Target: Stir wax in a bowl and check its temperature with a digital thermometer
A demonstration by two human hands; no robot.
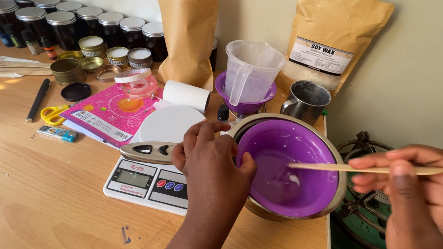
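Head camera view looking down at a wooden table (31, 207): 2 hands, set apart, work at a purple bowl (287, 167) seated in a metal pot. Left hand (212, 167) grips the bowl's near-left rim; right hand (421, 196), to the bowl's right, pinches a wooden stir stick (349, 168) whose tip reaches into milky melted wax. A white kitchen scale (147, 180) lies just left of the bowl

My left hand (212, 162) curls over the near rim of the metal bowl (253, 207), thumb hooked inside, forearm angling up from below. My right hand (421, 196) hovers right of the bowl, fingers pinched together.
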